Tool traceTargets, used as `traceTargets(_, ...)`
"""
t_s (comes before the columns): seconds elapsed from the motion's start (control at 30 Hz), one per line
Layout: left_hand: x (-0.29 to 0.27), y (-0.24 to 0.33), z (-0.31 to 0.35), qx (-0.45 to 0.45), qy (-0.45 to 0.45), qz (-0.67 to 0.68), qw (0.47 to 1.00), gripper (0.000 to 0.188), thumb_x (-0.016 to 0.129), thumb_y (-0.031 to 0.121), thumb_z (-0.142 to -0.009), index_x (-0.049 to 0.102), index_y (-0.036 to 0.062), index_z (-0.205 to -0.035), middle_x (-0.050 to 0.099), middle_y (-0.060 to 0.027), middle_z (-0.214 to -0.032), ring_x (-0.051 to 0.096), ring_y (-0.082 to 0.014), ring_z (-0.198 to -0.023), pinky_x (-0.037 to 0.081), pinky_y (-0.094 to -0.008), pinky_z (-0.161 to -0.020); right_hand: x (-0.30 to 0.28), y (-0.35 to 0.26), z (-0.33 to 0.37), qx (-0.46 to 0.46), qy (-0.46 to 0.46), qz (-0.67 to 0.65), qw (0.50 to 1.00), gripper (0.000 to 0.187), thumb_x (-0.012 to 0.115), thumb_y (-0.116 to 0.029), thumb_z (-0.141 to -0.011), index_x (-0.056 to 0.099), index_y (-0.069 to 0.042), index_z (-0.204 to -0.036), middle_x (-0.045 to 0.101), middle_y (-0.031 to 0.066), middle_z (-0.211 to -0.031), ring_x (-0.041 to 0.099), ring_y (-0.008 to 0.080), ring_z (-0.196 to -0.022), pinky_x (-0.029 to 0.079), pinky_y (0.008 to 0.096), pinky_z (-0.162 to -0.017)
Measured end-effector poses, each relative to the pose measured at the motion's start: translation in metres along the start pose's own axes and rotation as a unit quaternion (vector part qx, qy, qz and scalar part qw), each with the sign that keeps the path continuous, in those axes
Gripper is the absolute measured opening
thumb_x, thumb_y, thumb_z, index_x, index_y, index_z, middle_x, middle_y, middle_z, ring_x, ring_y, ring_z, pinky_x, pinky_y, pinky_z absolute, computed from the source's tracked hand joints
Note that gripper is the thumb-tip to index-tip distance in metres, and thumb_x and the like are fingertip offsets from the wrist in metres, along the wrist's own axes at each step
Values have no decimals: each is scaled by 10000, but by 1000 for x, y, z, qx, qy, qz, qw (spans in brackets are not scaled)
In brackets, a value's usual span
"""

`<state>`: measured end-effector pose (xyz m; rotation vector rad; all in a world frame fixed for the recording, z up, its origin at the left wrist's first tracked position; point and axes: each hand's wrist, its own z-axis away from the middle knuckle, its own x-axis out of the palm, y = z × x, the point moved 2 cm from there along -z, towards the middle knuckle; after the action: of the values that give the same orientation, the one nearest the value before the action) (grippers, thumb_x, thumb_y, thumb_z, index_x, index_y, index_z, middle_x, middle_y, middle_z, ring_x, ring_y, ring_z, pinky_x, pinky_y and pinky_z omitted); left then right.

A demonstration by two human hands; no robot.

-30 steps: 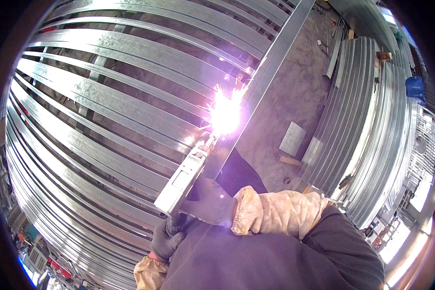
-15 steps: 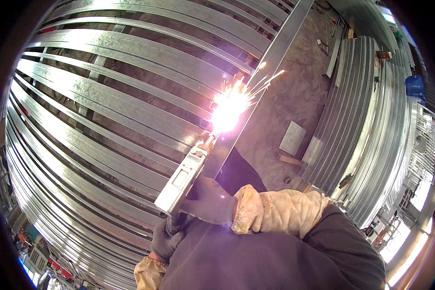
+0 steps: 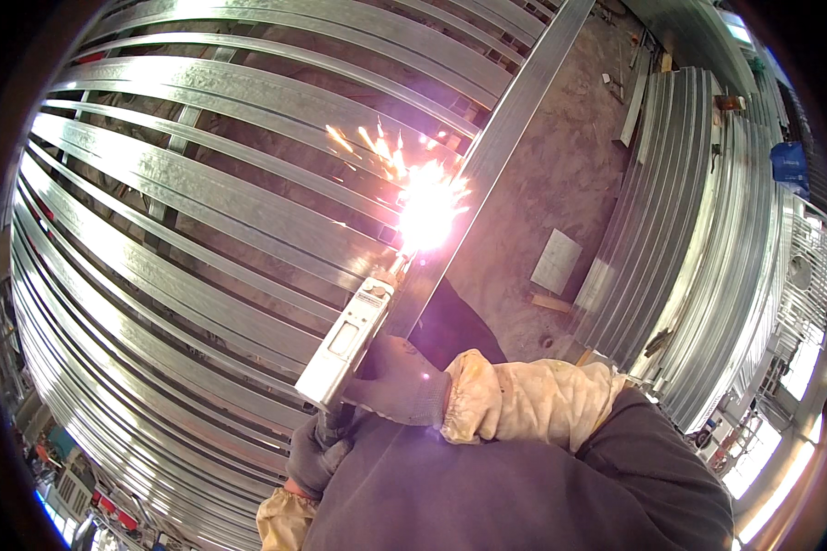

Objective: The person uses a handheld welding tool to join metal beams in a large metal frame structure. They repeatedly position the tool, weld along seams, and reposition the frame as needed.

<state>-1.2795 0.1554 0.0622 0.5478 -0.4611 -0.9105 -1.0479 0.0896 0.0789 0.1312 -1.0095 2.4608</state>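
Note:
A white, boxy handheld welding torch (image 3: 345, 340) slants up and away from me, its narrow tip at a glaring white-pink weld arc (image 3: 427, 216) that throws sparks. My right hand (image 3: 400, 381), in a grey glove, is closed around the torch body from the right. Lower down, my left hand (image 3: 314, 456), also gloved in grey, wraps the dark grip at the torch's rear end. The arc sits where the ends of steel tubes (image 3: 239, 220) meet a long metal edge rail (image 3: 524, 96); its glare hides the joint itself.
Many parallel steel tubes fill the left side, with gaps showing the floor between them. Stacked metal profiles (image 3: 648, 211) lie at the right, with a blue package (image 3: 788, 170) beside them. A flat metal plate (image 3: 557, 261) lies on the brown floor.
The sparks now fly toward the upper left instead of the upper right. Both hands and the torch hold almost the same position.

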Motion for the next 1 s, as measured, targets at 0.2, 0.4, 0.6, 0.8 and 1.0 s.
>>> traceTargets(0.2,-5,-16,0,-2,12,-29,999,471,748,252,-807,645,-66,-1137,717,-63,-959,644,-130,-854,525,-313,-806,1,6,-1,-24,8,-2,1000,473,742,-272,-898,521,23,-1194,699,148,-970,693,199,-891,549,357,-775)
traceTargets(0.4,0,-14,5,18,47,-43,998,483,753,266,-799,643,-69,-1129,709,-53,-944,627,-120,-839,519,-305,-791,2,16,-5,-48,2,-13,999,445,738,-252,-897,533,16,-1188,704,136,-966,693,193,-883,548,352,-779)
traceTargets(0.6,2,-3,4,10,28,-14,999,541,774,339,-813,638,-77,-1131,707,-49,-967,624,-122,-861,517,-308,-805,0,0,2,-21,-1,-22,1000,415,729,-226,-902,553,14,-1190,714,145,-995,702,201,-911,556,356,-801)
traceTargets(0.8,-2,-8,1,12,0,-18,1000,588,779,374,-823,628,-82,-1162,712,-61,-1016,637,-128,-913,518,-313,-846,-2,-8,6,1,-6,-14,1000,382,717,-221,-914,579,17,-1179,710,128,-965,692,179,-874,553,334,-763)
traceTargets(1.0,-2,-4,4,9,-9,-23,1000,595,785,333,-807,617,-83,-1198,714,-70,-1023,637,-134,-925,516,-321,-863,3,11,1,-15,3,3,1000,421,722,-225,-912,554,25,-1207,713,161,-1029,703,215,-936,559,359,-834)
